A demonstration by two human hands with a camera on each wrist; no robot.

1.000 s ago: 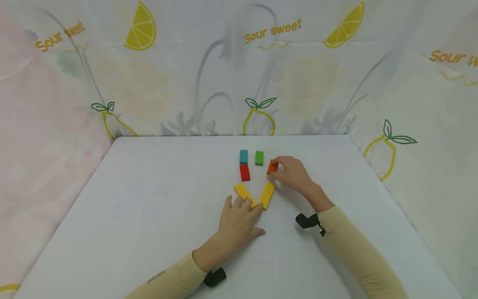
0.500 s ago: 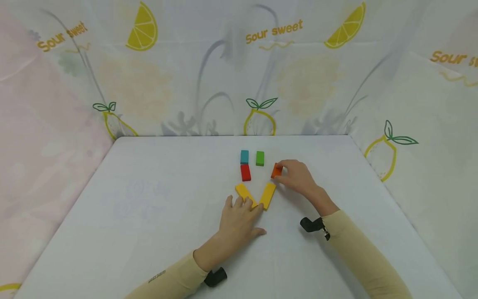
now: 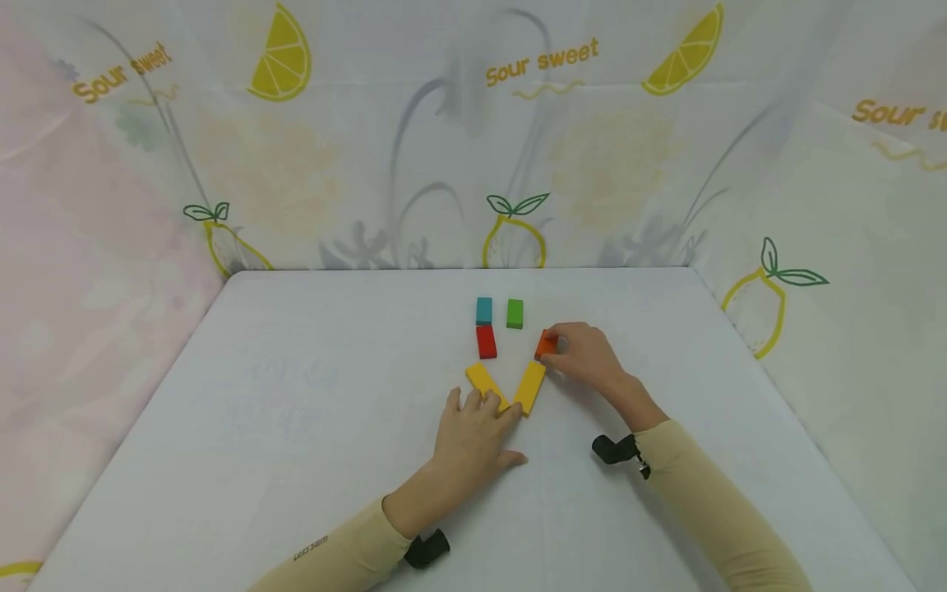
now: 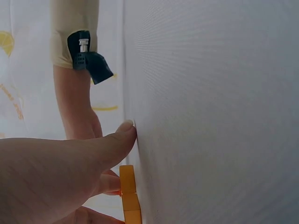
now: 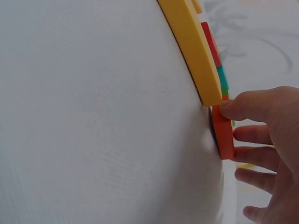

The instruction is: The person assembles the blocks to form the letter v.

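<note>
My right hand (image 3: 588, 355) pinches an orange block (image 3: 544, 344) between thumb and fingers. In the right wrist view the orange block (image 5: 224, 135) has its end right at the upper end of a long yellow block (image 5: 194, 51). My left hand (image 3: 473, 440) lies with fingers spread, its fingertips on the lower ends of two yellow blocks. These, the left yellow block (image 3: 484, 383) and the right yellow block (image 3: 529, 386), form a V. Beyond the left one lies a red block (image 3: 486, 342), with a blue block (image 3: 484, 311) at its far end. A green block (image 3: 515, 313) lies to the right of the blue one.
All the blocks lie on a white table (image 3: 296, 460). A printed cloth backdrop (image 3: 444, 148) with lemons rises behind the table's far edge. Each forearm wears a beige sleeve (image 3: 710, 493) and a black wrist camera (image 3: 616, 449).
The right hand has brought the orange block slightly toward the person, down to the upper end of the right yellow block. My left hand has kept its place.
</note>
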